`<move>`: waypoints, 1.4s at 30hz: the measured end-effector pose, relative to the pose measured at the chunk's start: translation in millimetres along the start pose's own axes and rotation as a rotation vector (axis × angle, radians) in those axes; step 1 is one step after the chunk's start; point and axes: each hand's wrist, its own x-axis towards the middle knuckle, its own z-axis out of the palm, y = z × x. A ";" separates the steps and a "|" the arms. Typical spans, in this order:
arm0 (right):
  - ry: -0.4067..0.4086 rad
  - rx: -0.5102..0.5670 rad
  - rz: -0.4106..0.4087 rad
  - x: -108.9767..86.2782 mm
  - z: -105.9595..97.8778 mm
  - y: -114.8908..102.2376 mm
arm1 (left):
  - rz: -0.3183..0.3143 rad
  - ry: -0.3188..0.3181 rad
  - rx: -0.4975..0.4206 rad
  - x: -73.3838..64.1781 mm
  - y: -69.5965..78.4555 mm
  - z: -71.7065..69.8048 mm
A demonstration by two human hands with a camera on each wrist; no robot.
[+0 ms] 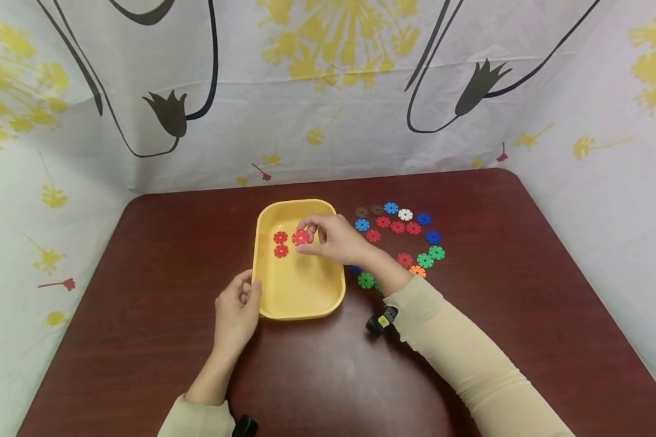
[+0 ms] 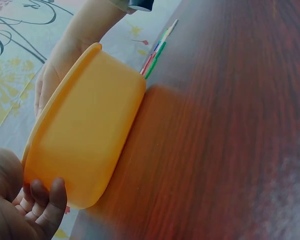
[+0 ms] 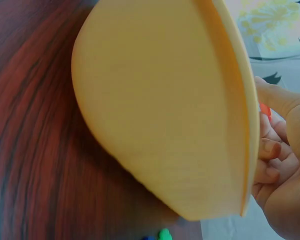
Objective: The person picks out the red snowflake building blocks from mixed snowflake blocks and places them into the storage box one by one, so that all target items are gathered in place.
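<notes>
My left hand grips the near left side of a yellow plastic tray, thumb at the rim and fingers curled against the outer wall in the left wrist view. Over the tray, my right hand pinches a red notched interlocking disc between thumb and fingers. Only a red sliver of that disc shows in the right wrist view, where the tray wall covers most of the scene. Two more red discs lie inside the tray, an upper one and a lower one.
Right of the tray, notched discs in several colours form a loose ring on the dark red table, among them a white one and an orange one. Red discs sit within it. My right forearm hides part of this ring.
</notes>
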 end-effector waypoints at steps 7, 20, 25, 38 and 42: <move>-0.066 0.015 0.000 7.9 15.2 -6.5 | -0.003 -0.009 0.000 -1.4 -0.7 0.0; -0.106 -0.022 0.019 17.2 32.9 -10.9 | 0.008 -0.007 -0.014 0.3 0.7 0.5; -0.119 -0.061 0.040 19.5 35.2 -9.7 | 0.004 -0.013 -0.015 0.8 0.4 -0.1; -0.210 -0.119 0.208 24.9 46.9 -8.4 | -0.004 -0.002 -0.022 0.9 1.6 0.5; -0.240 -0.139 0.244 24.5 48.0 -10.2 | -0.001 -0.004 -0.018 0.6 2.0 -0.3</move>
